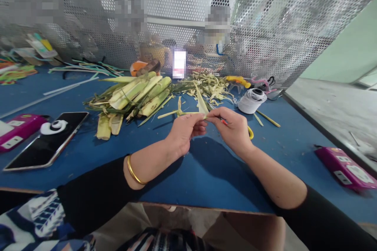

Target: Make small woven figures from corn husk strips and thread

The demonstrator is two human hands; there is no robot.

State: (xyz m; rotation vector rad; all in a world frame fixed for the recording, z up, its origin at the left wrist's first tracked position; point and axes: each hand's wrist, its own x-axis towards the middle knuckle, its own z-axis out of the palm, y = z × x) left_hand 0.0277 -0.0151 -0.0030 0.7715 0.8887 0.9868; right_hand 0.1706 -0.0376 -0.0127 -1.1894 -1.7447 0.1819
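Note:
In front of my chest both hands meet over a pale green corn husk strip (201, 100) whose pointed end stands up. My left hand (184, 131), with a gold bangle at the wrist, pinches it between thumb and fingers. From that hand a thin husk stem with a knotted piece (179, 106) sticks out to the left. My right hand (232, 127) pinches the strip's lower end, its fingertips close against my left thumb. Partly hidden behind the right hand are a yellow loop (251, 132) and a small red part. The fingers cover the pinched spot.
A heap of corn husks (132, 96) lies left of centre, with shredded husk (213, 88) behind my hands. At the right are a white thread spool (252, 100), a yellow glue gun (238, 81) and a magenta power strip (347, 168). A phone (47, 145) lies left; perforated metal stands behind.

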